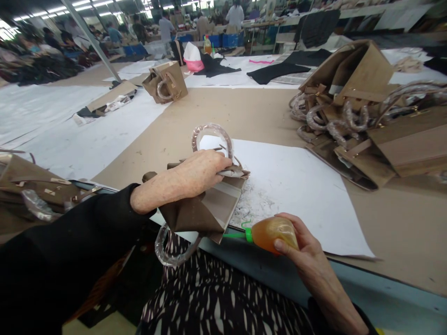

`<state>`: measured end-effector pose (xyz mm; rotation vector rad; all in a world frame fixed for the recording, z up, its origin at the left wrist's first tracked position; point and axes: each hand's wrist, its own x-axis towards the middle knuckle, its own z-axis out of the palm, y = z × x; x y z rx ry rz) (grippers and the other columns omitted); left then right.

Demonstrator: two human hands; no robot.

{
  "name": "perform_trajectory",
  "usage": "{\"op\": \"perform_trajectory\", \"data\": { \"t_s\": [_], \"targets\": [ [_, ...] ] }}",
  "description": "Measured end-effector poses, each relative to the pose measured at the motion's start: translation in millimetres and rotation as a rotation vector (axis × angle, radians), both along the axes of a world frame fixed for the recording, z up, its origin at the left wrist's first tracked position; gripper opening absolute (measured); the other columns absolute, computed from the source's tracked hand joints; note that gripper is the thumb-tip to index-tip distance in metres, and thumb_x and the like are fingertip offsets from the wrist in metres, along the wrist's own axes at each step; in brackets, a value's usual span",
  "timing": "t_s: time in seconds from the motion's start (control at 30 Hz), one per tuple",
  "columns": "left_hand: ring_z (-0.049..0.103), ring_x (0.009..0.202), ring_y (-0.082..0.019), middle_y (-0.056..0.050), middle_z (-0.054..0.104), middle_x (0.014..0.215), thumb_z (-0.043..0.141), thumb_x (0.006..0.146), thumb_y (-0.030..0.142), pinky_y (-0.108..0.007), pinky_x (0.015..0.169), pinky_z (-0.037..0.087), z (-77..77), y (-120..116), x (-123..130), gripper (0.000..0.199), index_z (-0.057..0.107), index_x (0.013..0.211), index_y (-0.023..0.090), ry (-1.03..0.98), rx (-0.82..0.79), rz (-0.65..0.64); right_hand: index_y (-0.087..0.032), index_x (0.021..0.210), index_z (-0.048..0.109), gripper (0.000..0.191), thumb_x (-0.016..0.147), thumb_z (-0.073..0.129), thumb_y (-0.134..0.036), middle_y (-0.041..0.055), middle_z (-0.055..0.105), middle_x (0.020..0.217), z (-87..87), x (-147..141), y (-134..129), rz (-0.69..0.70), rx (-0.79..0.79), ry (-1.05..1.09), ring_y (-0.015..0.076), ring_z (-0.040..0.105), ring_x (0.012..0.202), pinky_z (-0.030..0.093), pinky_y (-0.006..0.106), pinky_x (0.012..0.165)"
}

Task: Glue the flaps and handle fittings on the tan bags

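A brown handbag [188, 211] lies on its side at the table's front edge, its plastic-wrapped handles [173, 253] sticking out above and below. My left hand [204, 172] is closed over the bag's upper edge, with the fingertips partly hidden behind the material. In my right hand [296, 239] is a squeeze bottle [270, 234] of amber liquid, held sideways with fingers wrapped round it. The bottle's green nozzle [235, 235] points left, its tip at the bag's lower right edge; whether it touches I cannot tell.
A white paper sheet [296, 186] with dark smudges lies under the work. Several brown handbags [370, 116] are heaped at the right. One handbag [171, 81] stands farther back, and another [38, 190] is at the left. Black fabric pieces [279, 67] and people are beyond.
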<state>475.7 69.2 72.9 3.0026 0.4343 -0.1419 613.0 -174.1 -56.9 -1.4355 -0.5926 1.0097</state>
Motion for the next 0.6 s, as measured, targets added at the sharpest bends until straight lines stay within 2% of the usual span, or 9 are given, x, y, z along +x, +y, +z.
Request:
{"op": "perform_trajectory", "data": {
  "t_s": [0.2,0.6],
  "targets": [
    [0.062,0.084,-0.019,-0.007,0.068,0.091,0.050,0.082,0.012,-0.029,0.075,0.045,0.9,2.5,1.3,0.015,0.064,0.086,0.015,-0.020,-0.015,-0.012,-0.028,0.107,0.061,0.045,0.070,0.082,-0.043,0.0032,0.063,0.089,0.5,-2.6,-7.8,0.007,-0.010,0.048,0.0230,0.056,0.070,0.051,0.028,0.051],
    [0.062,0.087,-0.018,-0.007,0.068,0.094,0.050,0.082,0.012,-0.029,0.077,0.046,1.0,3.3,0.2,0.015,0.064,0.088,0.016,-0.027,-0.029,-0.026,-0.023,0.109,0.059,0.044,0.076,0.079,-0.044,0.0068,0.062,0.095,-0.6,-5.5,-9.8,-0.103,-0.030,0.130,0.0240,0.055,0.077,0.049,0.027,0.049]
  ]
}}
